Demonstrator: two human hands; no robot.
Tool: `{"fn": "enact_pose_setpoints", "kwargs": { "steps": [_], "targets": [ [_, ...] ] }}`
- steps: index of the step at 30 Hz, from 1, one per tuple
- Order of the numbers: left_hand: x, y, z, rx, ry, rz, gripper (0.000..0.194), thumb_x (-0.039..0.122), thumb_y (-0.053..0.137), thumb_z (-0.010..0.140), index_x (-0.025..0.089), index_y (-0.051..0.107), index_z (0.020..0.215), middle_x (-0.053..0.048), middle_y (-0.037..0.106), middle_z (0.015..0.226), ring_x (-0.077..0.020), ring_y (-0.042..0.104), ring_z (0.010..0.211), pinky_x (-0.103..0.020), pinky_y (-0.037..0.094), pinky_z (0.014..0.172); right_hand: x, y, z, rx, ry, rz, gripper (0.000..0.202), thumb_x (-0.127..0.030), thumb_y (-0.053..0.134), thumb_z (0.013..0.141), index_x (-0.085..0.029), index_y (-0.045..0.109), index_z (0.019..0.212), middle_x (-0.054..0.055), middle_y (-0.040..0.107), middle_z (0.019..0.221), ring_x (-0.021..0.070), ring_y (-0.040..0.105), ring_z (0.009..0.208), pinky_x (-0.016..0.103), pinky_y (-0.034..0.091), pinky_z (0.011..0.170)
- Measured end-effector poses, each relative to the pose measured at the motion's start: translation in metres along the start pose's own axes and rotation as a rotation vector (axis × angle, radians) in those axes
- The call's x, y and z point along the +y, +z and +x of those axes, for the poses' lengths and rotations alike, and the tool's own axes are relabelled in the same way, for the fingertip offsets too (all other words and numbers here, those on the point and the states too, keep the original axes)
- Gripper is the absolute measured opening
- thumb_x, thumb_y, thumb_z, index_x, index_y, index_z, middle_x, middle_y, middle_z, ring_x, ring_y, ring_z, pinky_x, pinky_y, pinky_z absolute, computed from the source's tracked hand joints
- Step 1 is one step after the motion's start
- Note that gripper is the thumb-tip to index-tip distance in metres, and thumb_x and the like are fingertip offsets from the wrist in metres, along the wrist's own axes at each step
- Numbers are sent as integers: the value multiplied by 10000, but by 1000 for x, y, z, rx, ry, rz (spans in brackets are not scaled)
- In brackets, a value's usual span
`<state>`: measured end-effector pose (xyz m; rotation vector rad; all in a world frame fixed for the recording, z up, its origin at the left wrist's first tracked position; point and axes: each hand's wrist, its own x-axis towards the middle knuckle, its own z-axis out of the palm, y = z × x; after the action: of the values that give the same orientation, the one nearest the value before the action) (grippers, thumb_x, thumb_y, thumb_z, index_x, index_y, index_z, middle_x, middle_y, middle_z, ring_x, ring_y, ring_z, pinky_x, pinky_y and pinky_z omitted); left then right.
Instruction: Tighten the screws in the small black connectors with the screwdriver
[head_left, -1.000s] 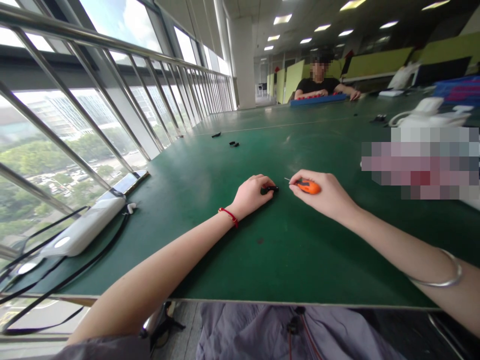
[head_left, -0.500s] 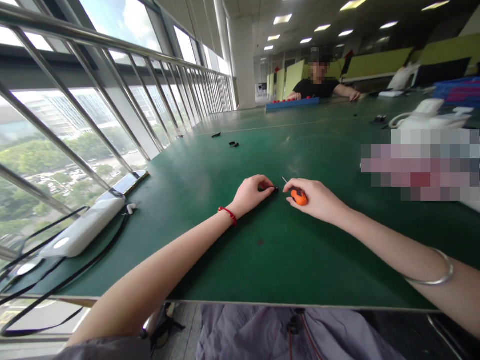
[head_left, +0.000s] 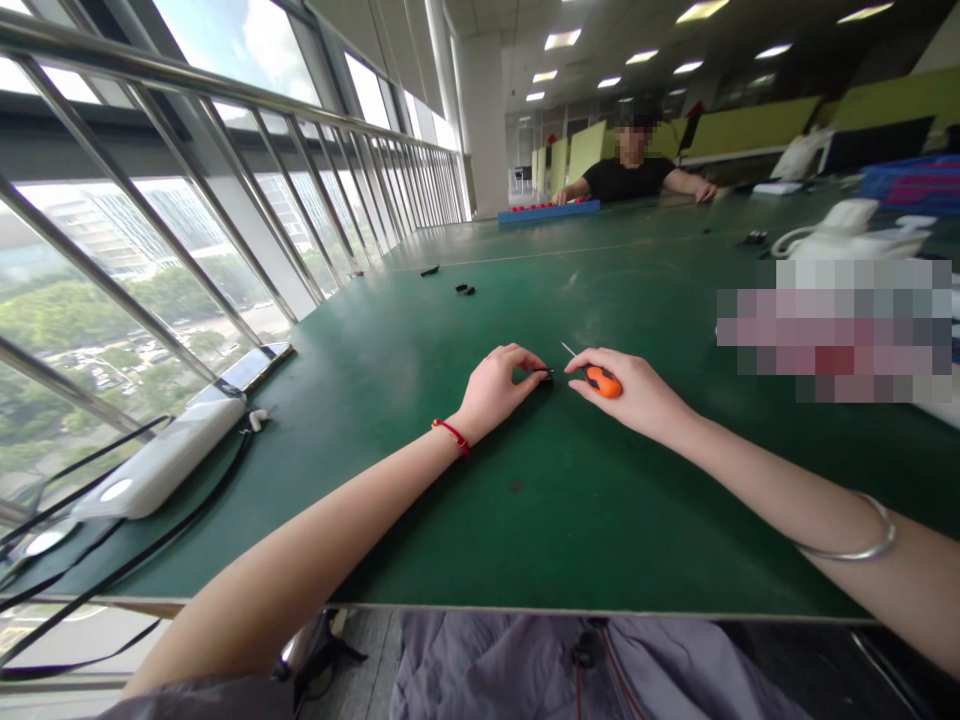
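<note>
Thumb and fingers of my left hand [head_left: 497, 388] pinch a small black part [head_left: 549, 376] at the middle of the green table [head_left: 450, 500]. My right hand [head_left: 634, 388], just to the right, is closed on a screwdriver [head_left: 604, 382] with an orange and black handle. Its thin metal shaft points up and to the left, its tip apart from the black part. Details of the black part are too small to make out.
Small black pieces [head_left: 465, 290] lie beyond my hands. At the left are a white power bank [head_left: 165, 460], cables, a phone [head_left: 259, 368] and a railing. A person [head_left: 630, 175] sits across the table by a blue tray [head_left: 551, 212]. A white object [head_left: 847, 235] stands at right.
The screwdriver has tilted, with its handle slightly higher and its shaft leaning further left. More of the black part shows at my left fingertips. The person's hand and the blue tray have moved left.
</note>
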<state>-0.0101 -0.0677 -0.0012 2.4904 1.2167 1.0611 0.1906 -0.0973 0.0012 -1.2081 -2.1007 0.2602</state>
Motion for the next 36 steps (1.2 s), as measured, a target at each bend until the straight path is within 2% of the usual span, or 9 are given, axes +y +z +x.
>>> {"fn": "enact_pose_setpoints", "kwargs": {
  "steps": [4, 12, 24, 28, 31, 33, 36],
  "targets": [
    [10, -5, -5, 3, 101, 60, 113, 261, 570, 841, 175, 641, 855, -34, 657, 896, -168, 568, 872, -296, 457, 810, -1, -3, 1, 14, -20, 12, 183, -291, 580, 785, -204, 610, 943, 67, 636, 951, 206, 608, 815, 328, 463, 755],
    [23, -6, -9, -9, 163, 43, 111, 262, 569, 837, 175, 638, 848, -40, 663, 898, -174, 569, 867, -298, 451, 803, -3, -2, 0, -16, -76, 2, 158, -279, 593, 777, -201, 609, 913, 45, 628, 883, 187, 595, 769, 302, 453, 734],
    [19, -8, -8, -17, 215, 140, 128, 303, 590, 817, 200, 661, 845, -11, 678, 944, -178, 574, 896, -314, 437, 814, -1, 0, -1, -23, -99, -13, 150, -286, 590, 783, -218, 642, 906, 36, 650, 858, 177, 613, 739, 286, 461, 701],
    [14, -14, -6, -28, 167, 181, 101, 278, 605, 787, 198, 665, 799, -6, 683, 961, -185, 583, 906, -324, 441, 840, -5, 0, -1, 67, -44, 12, 184, -326, 579, 805, -221, 659, 934, 39, 666, 923, 186, 629, 803, 302, 475, 733],
    [6, -14, -7, -69, 108, 181, 98, 276, 609, 772, 198, 668, 772, -5, 679, 997, -185, 591, 917, -327, 452, 862, -14, -17, 4, 215, -31, -63, 244, -370, 573, 820, -224, 694, 973, 53, 625, 879, 173, 615, 765, 316, 482, 724],
    [2, -11, -8, -94, 80, 158, 101, 282, 608, 768, 202, 669, 773, -3, 677, 1022, -186, 595, 939, -327, 459, 874, -26, -42, 9, 359, -90, -115, 244, -350, 583, 821, -204, 708, 971, 72, 596, 899, 168, 598, 796, 322, 486, 740],
    [-2, -5, -9, -117, 57, 124, 108, 294, 599, 772, 212, 668, 783, 8, 677, 1054, -186, 596, 981, -326, 463, 888, -46, -89, 11, 494, -228, -29, 262, -297, 552, 862, -182, 654, 1075, 64, 627, 917, 139, 613, 807, 315, 505, 755]
  ]
}}
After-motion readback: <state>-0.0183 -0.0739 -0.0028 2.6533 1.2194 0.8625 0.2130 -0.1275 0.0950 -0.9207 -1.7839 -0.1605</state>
